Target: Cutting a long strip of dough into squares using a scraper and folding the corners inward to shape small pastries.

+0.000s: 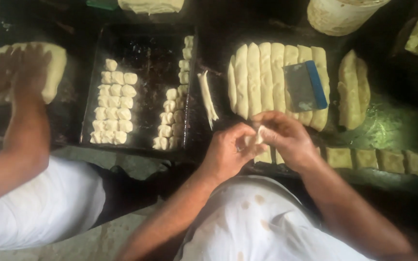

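A small piece of dough (259, 137) is pinched between the left hand (228, 152) and the right hand (286, 137), both closed narrowly around it, over the near edge of the dark work surface (393, 123). Little free room is left there: soft pale dough strips (267, 79) lie just behind, with a blue-edged scraper (306, 86) on them. The black baking tray (143, 55) holds rows of small shaped pieces (114, 104). A co-worker's hand (30, 65) presses a dough slab (52, 70) at the far left corner.
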